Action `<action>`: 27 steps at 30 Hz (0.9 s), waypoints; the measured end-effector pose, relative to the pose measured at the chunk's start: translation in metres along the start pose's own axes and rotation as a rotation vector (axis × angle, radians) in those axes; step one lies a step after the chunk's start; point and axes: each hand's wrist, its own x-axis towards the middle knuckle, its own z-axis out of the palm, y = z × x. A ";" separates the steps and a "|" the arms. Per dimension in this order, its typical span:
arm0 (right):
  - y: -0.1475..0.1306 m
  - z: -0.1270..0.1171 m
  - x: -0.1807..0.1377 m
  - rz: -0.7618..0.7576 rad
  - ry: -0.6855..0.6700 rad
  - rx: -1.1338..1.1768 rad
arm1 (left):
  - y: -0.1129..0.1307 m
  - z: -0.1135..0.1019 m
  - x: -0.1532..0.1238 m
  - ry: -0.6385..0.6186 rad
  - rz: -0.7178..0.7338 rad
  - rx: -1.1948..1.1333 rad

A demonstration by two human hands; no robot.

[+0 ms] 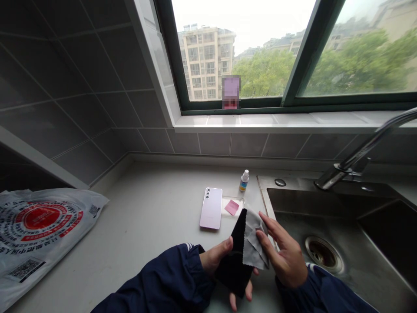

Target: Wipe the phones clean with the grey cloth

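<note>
A black cloth point(232, 265) with a zigzag edge lies across my left hand point(216, 256). My left thumb presses on its face, and the fingertips show beneath its lower edge. My right hand point(284, 248) pinches a folded grey cloth point(256, 248), also zigzag-edged, which overlaps the black one on its right. Whether the two cloths are joined I cannot tell. Beyond my hands, a lavender phone point(211, 211) rests back up on the counter. Beside it is a clear phone case point(240, 202) bearing a pink square of paper point(232, 207). A small white-capped bottle point(244, 181) stands upright behind the case.
On the right is a steel sink point(352, 226) with a chrome faucet point(339, 169) leaning over its back edge. A printed plastic bag point(48, 234) sits at the left of the pale counter point(146, 217). A tiled wall and a window close off the back.
</note>
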 end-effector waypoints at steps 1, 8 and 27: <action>0.001 -0.001 0.000 0.104 -0.003 0.086 | -0.001 -0.002 -0.001 -0.013 -0.007 0.007; 0.014 -0.004 0.007 0.487 0.069 0.475 | 0.002 -0.002 0.003 -0.095 0.042 -0.118; 0.010 -0.009 0.012 0.403 0.145 0.743 | 0.013 0.015 0.007 0.569 0.614 -0.100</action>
